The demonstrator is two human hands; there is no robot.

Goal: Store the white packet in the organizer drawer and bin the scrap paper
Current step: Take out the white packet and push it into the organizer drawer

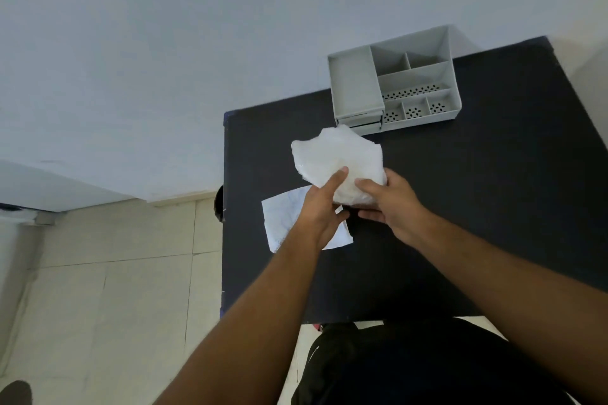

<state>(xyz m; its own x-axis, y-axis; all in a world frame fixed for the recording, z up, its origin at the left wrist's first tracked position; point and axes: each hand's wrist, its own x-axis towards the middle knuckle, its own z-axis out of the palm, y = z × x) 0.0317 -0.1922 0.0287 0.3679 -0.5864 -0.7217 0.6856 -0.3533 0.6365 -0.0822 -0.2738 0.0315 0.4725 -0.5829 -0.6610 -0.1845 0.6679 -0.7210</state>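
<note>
Black table [460, 223], grey organizer [394, 85] at its far edge. Your arms reach forward; left hand [320, 207] and right hand [391, 204] both grip the packet [339, 158], lifted above the table, seemingly. Paper [283, 217] lies flat under your left hand.

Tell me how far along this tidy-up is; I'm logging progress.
Nothing looks finished yet. In hand: both the left hand and right hand grip the white packet above the black table. Left to do: get the packet into a drawer of the grey organizer, whose drawers look closed, then bin the scrap paper lying flat on the table. No bin is clearly visible.
</note>
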